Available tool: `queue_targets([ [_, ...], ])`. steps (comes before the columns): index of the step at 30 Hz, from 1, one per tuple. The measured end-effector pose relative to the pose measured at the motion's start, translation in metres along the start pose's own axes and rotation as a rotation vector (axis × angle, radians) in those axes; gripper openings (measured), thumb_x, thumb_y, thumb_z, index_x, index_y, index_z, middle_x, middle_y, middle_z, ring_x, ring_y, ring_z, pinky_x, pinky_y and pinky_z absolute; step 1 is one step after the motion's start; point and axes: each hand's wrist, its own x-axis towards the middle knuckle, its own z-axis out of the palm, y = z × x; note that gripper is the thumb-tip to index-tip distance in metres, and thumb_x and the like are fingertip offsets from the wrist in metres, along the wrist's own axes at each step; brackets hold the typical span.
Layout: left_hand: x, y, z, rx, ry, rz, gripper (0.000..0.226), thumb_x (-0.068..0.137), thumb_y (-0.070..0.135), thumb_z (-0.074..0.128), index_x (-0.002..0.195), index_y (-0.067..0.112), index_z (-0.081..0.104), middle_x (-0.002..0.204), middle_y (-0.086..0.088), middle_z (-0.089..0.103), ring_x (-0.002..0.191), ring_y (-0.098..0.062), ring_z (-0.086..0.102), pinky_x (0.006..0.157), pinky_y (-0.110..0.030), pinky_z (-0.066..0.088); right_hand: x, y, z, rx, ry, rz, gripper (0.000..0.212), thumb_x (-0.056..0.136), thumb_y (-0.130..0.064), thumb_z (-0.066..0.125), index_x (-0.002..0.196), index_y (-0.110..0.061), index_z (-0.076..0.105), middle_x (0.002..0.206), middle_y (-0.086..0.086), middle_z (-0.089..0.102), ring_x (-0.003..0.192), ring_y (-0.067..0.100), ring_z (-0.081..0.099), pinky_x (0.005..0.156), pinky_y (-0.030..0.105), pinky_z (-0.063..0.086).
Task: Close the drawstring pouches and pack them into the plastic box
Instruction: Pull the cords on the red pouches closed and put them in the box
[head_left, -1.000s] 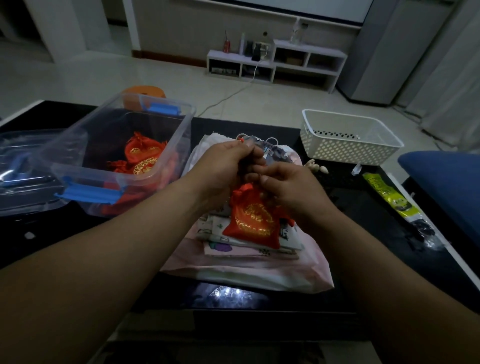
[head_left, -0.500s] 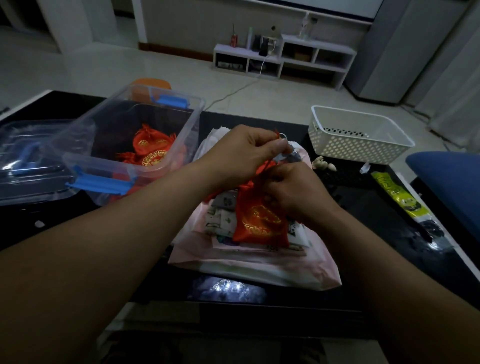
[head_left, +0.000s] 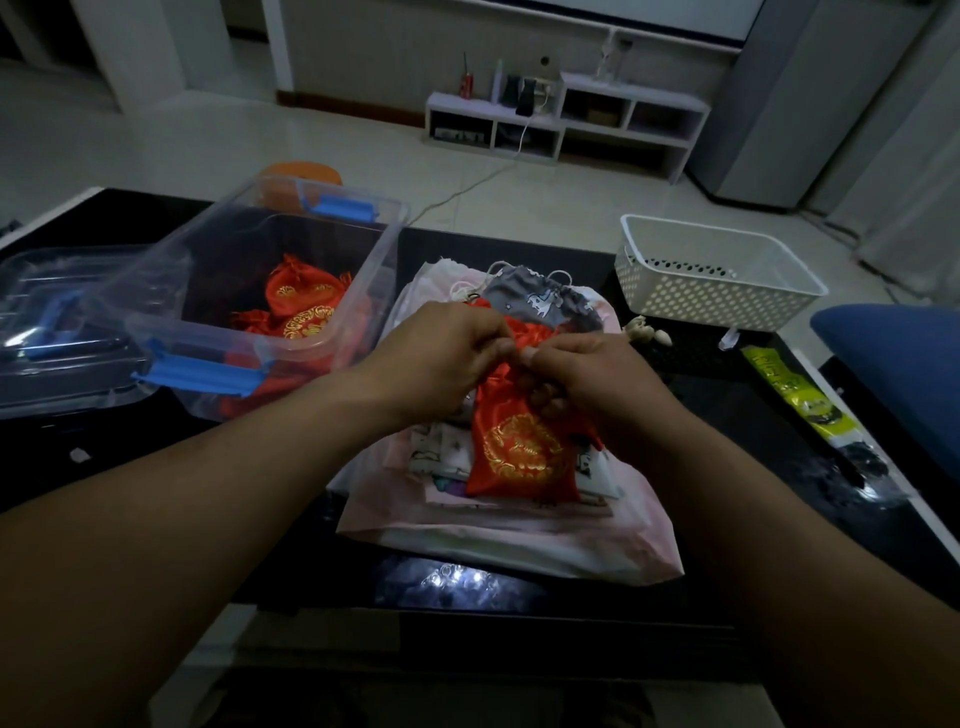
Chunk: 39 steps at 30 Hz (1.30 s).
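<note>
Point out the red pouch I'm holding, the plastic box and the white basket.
red pouch (head_left: 522, 452), head view, on its gold emblem.
plastic box (head_left: 197, 375), head view, on its blue front latch.
white basket (head_left: 691, 301), head view, on its dotted front wall.

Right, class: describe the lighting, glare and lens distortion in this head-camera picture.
Head view: dim overall, the black table losing detail; a glare patch on its near edge; wide-angle lens stretches the forearms; the red pouch, pinched by left hand and right hand, shows its gold print sharply.
</note>
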Motion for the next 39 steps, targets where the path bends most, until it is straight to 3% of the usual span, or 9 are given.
queue_targets([
  [6,0.0,-0.004,-0.005,0.018,-0.03,-0.038,0.016,0.105,0.024,0.057,0.093,0.02,0.068,0.083,0.009,0.064,0.078,-0.003,0.059,0.069,-0.031,0.046,0.003,0.002,-0.012,0.141,-0.063,-0.004,0.007,0.097,-0.002,0.064,0.093,0.001,0.068,0.074,0.012,0.068,0.057,0.013,0.054,0.049,0.022,0.041],
  [9,0.0,-0.002,-0.012,0.054,-0.102,-0.067,0.019,0.106,0.026,0.054,0.095,0.017,0.067,0.086,0.007,0.063,0.079,-0.004,0.057,0.066,-0.028,0.044,0.002,0.004,-0.015,-0.087,-0.022,-0.12,0.008,0.096,-0.007,0.069,0.094,-0.011,0.075,0.089,0.011,0.076,0.069,0.013,0.065,0.058,0.023,0.05],
  [12,-0.002,0.005,-0.018,0.056,-0.223,-0.059,0.021,0.108,0.029,0.05,0.092,0.021,0.061,0.086,0.003,0.06,0.076,-0.01,0.056,0.064,-0.028,0.042,0.006,0.009,-0.012,-0.395,0.101,-0.274,0.007,0.096,-0.017,0.072,0.094,-0.022,0.077,0.089,-0.001,0.077,0.08,0.013,0.072,0.071,0.032,0.057],
  [17,-0.01,0.019,-0.004,0.013,-0.392,-0.029,0.028,0.107,0.03,0.052,0.079,0.03,0.056,0.079,0.006,0.06,0.073,-0.009,0.056,0.067,-0.031,0.041,0.008,0.008,-0.01,-0.405,0.052,-0.325,0.01,0.095,-0.014,0.069,0.09,-0.021,0.075,0.086,0.001,0.076,0.082,0.021,0.071,0.082,0.05,0.06],
  [24,-0.007,0.012,-0.003,-0.252,-0.19,-0.228,0.02,0.105,0.03,0.058,0.095,0.017,0.069,0.088,-0.005,0.07,0.085,-0.024,0.069,0.079,-0.042,0.059,0.004,0.005,-0.012,-0.447,0.018,-0.33,0.011,0.098,-0.014,0.067,0.094,-0.021,0.074,0.088,0.002,0.075,0.085,0.021,0.071,0.082,0.047,0.059],
  [28,-0.007,0.012,0.005,-0.416,-0.135,-0.3,0.021,0.101,0.031,0.064,0.088,0.017,0.073,0.086,-0.014,0.074,0.084,-0.035,0.073,0.078,-0.053,0.062,0.005,0.006,-0.011,-0.493,0.047,-0.353,0.011,0.098,-0.017,0.068,0.093,-0.024,0.074,0.086,-0.003,0.075,0.082,0.015,0.071,0.079,0.043,0.061],
  [33,-0.006,0.014,0.013,-0.586,-0.169,-0.361,0.018,0.101,0.019,0.065,0.089,0.007,0.071,0.076,-0.01,0.074,0.064,-0.021,0.068,0.056,-0.027,0.057,0.005,0.007,-0.01,-0.582,0.094,-0.389,0.008,0.096,-0.016,0.07,0.094,-0.021,0.076,0.085,-0.007,0.073,0.081,0.009,0.069,0.075,0.033,0.057],
  [36,-0.005,0.011,0.02,-0.506,-0.136,-0.295,0.014,0.097,0.023,0.071,0.086,0.016,0.073,0.074,0.0,0.074,0.064,-0.011,0.068,0.06,-0.029,0.054,0.004,0.005,-0.013,-0.589,0.088,-0.375,0.009,0.096,-0.018,0.07,0.094,-0.024,0.076,0.085,-0.008,0.073,0.079,0.005,0.067,0.07,0.026,0.053],
  [39,-0.006,0.008,0.024,-0.338,-0.024,-0.179,0.013,0.094,0.027,0.075,0.082,0.023,0.071,0.075,0.006,0.071,0.064,-0.001,0.064,0.063,-0.027,0.052,0.005,0.004,-0.015,-0.532,0.08,-0.371,0.01,0.095,-0.014,0.071,0.091,-0.022,0.076,0.084,-0.005,0.075,0.079,0.009,0.07,0.071,0.029,0.056],
])
